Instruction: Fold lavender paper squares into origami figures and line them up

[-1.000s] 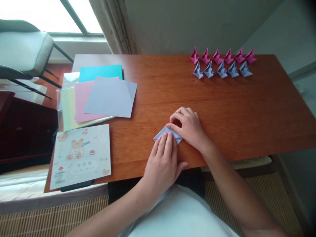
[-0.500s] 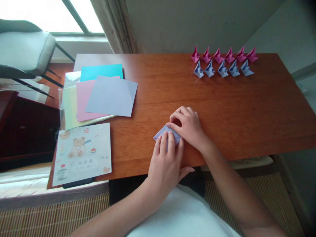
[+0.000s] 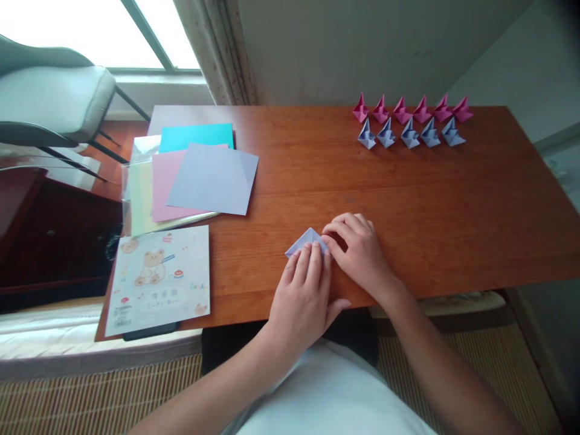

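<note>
A small folded lavender paper (image 3: 304, 240) lies on the table near its front edge, with its upper point and left corner showing. My left hand (image 3: 302, 284) rests flat over its lower part, fingers stretched out and thumb apart, hiding that part. At the paper's right edge, my right hand (image 3: 357, 251) has its thumb and index finger drawn together on the paper. The other fingers of that hand are curled.
Pink origami figures (image 3: 422, 112) stand in a back row on the wooden table (image 3: 290, 181), with lavender ones (image 3: 410, 136) before them. Loose lavender (image 3: 212, 178), pink and teal sheets lie left, above a bear-printed packet (image 3: 181, 296). A chair (image 3: 58, 96) stands beyond.
My right hand has slid from the paper's upper edge toward its right side, uncovering the top point. My left hand stays flat on the paper. The whole view has shifted slightly.
</note>
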`<action>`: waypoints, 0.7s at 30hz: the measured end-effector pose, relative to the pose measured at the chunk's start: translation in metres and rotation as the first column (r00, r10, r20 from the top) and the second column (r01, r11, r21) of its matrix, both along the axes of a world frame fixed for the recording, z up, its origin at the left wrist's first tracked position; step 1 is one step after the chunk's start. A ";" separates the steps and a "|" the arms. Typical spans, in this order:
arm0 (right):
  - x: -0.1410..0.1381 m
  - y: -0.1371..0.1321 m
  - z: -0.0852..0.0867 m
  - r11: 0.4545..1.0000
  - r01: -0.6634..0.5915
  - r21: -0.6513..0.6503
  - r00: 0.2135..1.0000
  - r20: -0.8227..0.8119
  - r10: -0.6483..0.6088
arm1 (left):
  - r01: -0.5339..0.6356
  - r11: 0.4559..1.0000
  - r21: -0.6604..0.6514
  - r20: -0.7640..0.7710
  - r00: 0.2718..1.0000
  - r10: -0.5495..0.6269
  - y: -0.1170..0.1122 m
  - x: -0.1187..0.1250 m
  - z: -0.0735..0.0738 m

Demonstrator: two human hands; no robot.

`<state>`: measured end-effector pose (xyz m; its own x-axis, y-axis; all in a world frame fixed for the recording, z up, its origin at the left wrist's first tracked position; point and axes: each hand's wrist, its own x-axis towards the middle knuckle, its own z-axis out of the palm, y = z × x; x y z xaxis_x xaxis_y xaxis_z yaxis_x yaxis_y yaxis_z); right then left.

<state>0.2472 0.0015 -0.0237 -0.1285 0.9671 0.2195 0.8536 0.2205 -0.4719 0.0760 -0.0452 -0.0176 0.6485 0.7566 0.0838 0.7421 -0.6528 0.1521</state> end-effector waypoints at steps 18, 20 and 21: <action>0.002 -0.024 -0.003 0.997 0.072 -0.029 0.996 0.058 -0.070 | 0.024 0.999 0.038 -0.091 0.996 -0.020 0.011 -0.041 0.010; 0.002 -0.024 -0.004 0.997 0.076 -0.031 0.996 0.059 -0.074 | -0.003 0.998 0.061 -0.086 0.996 0.008 0.010 -0.050 0.010; 0.002 -0.024 -0.004 0.996 0.078 -0.033 0.995 0.059 -0.076 | -0.013 0.997 0.071 -0.086 0.996 0.020 0.009 -0.054 0.010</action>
<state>0.2496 -0.0227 -0.0274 -0.0652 0.9816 0.1795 0.8933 0.1375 -0.4279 0.0223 -0.0359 -0.0072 0.6431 0.7614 0.0812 0.7612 -0.6473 0.0406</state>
